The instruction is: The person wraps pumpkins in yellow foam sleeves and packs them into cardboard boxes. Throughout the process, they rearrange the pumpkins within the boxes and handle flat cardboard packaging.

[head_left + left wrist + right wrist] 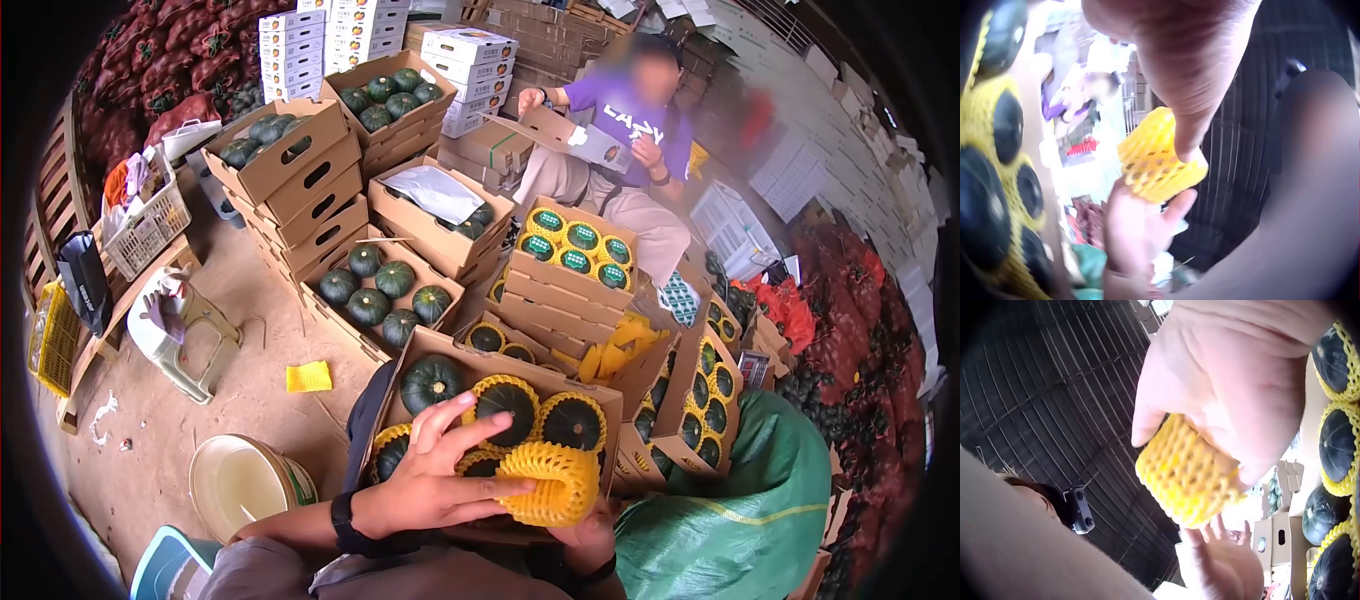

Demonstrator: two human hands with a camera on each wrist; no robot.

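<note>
A yellow foam net sleeve point(555, 480) is held between both hands over the open carton in front of me. My right hand point(590, 538) grips it from below right; the right wrist view shows this hand's thumb and fingers round the foam net point(1182, 478). My left hand point(425, 480) lies across its left side with spread, fairly straight fingers, one reaching onto the rim of the foam. Beneath the hands, the carton point(612, 420) holds dark green pumpkins, most in yellow nets. One bare pumpkin point(432, 384) sits at its far left corner.
Cartons of bare pumpkins point(368, 305) stand ahead to the left. Stacked cartons of netted pumpkins point(575, 240) stand further ahead, where another person point(620, 130) sits holding a carton. A green sack point(735, 500) is at my right, a bucket point(240, 480) and a stool point(185, 330) at left.
</note>
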